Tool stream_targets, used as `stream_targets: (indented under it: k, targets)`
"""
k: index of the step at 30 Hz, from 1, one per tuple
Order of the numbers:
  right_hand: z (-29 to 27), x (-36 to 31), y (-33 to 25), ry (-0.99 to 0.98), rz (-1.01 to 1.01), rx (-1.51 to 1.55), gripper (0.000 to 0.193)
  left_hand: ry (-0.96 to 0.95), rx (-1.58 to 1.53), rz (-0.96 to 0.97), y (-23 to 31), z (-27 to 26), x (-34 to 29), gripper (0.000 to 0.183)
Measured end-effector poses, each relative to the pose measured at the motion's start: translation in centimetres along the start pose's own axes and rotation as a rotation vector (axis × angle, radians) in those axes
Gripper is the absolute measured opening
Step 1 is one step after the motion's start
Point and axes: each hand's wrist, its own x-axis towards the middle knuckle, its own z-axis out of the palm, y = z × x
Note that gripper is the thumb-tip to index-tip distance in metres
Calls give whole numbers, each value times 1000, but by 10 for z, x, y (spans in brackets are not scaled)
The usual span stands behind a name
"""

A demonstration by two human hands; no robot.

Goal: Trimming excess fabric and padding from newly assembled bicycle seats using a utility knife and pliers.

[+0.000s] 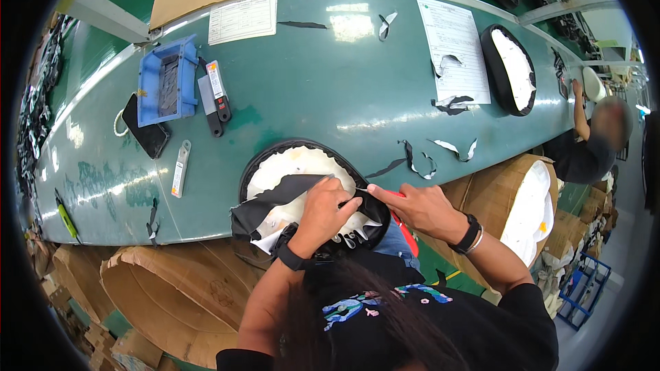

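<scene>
An oval padded piece (pixel 292 161) with a black cover edge and white inner face lies at the table's near edge, partly over my lap. My left hand (pixel 325 207) is closed on its black fabric (pixel 275 196), a loose flap of which spreads to the left over the white face. At the right rim, my right hand (pixel 423 209) grips a small red-handled tool (pixel 394 194). The tool's thin metal tip points left at the cover edge, close to my left fingers. Its exact kind is hidden by my hand. Gathered black folds show along the piece's near rim.
On the green table (pixel 309 82) are a blue bin (pixel 185 106), blade packs (pixel 215 89), a phone-like black slab (pixel 146 130), a green cutter (pixel 66 216), paper sheets (pixel 242 19) and fabric scraps (pixel 454 104). Another oval piece (pixel 512 69) stands right. A co-worker (pixel 591 141) sits beyond cardboard boxes (pixel 481 196).
</scene>
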Motion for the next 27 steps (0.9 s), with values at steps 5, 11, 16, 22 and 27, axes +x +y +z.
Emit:
stream_targets:
  k: [5, 11, 16, 22, 27]
  targets:
    - [37, -29, -11, 121, 123, 69, 62, -253, -293, 27, 0, -35, 0, 24]
    - [66, -59, -50, 163, 367, 64, 64, -234, -664, 227, 28, -55, 7, 20]
    - [31, -21, -31, 217, 373, 11, 58, -186, 204, 164, 43, -30, 46, 12]
    - [12, 12, -2, 178, 310, 62, 58, -93, 444, 461, -2, -1, 89, 23]
    - [42, -9, -55, 246, 514, 166, 64, -166, -459, 201, -21, -25, 86, 28]
